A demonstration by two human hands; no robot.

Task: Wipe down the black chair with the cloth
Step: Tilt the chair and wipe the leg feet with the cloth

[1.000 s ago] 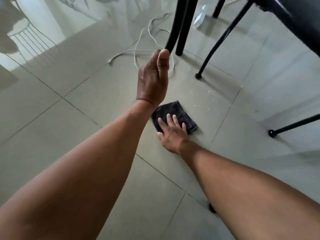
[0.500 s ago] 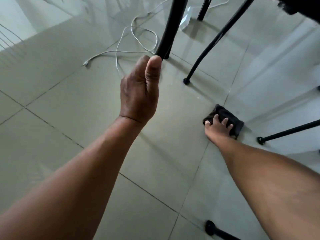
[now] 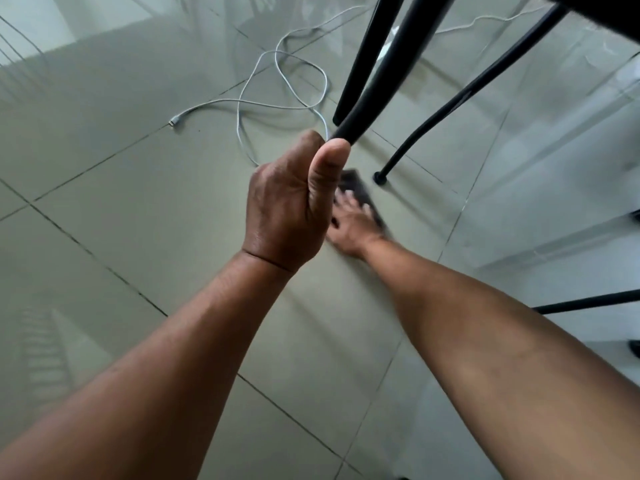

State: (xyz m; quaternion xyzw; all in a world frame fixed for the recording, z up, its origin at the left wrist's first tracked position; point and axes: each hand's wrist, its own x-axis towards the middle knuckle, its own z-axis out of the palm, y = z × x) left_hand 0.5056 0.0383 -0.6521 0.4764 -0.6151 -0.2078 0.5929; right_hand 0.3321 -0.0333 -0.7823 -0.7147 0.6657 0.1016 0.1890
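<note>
Black chair leg (image 3: 377, 88): rigid, gripped by left hand (image 3: 291, 209) at lower end | cloth (image 3: 360, 192): soft, limp, under flat right hand (image 3: 349, 225); pinch an edge

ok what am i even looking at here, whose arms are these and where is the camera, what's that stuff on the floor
There is no machine here: these are a person's own bare arms, filmed by a wide-angle camera worn on the head, looking forward and down. That is why both forearms reach away from the bottom of the picture.

The left hand has its grip round a black chair leg, thumb up. The right hand lies flat on a dark cloth on the tiled floor; it is blurred, so it is likely moving.

Also on the floor: a looped white cable and another thin black leg with a round foot.
</note>
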